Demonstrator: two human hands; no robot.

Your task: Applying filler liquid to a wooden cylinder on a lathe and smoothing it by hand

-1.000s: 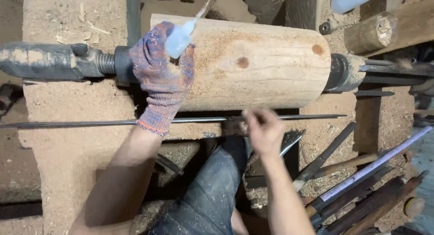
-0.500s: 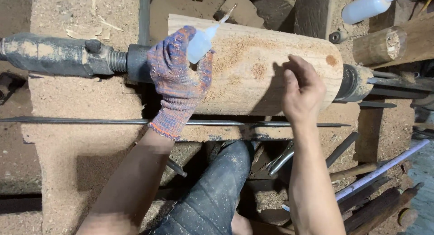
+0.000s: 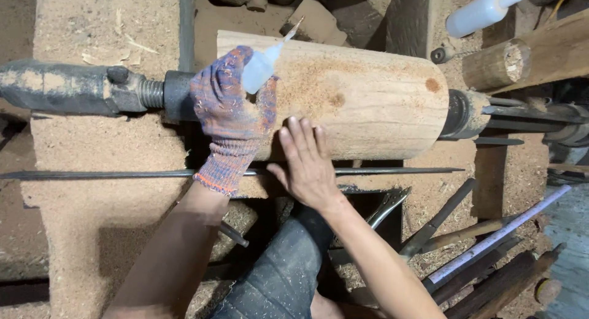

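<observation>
- The left hand (image 3: 230, 113), in a knitted blue and orange glove, is closed around a small squeeze bottle (image 3: 261, 64), with the bottle's thin nozzle pointing up and away over the log (image 3: 356, 101).
- The bottle is pale and cloudy; what is inside it cannot be told.
- The right hand (image 3: 307, 162) is bare and open, fingers stretched flat and close together, with the fingertips pressed against the near side of the log. It holds nothing.
- The log lies lengthways across the lathe (image 3: 80, 89), just beyond both hands, clamped between metal ends to the left and right.
- A long metal bar (image 3: 380, 170) runs across under both wrists, just in front of the log.
- A second squeeze bottle (image 3: 485, 12), white, lies well beyond the right hand, past the far right end of the log.
- Several long tools (image 3: 466, 257) lie to the right of the right forearm, on a table (image 3: 73, 221) covered in sawdust.
</observation>
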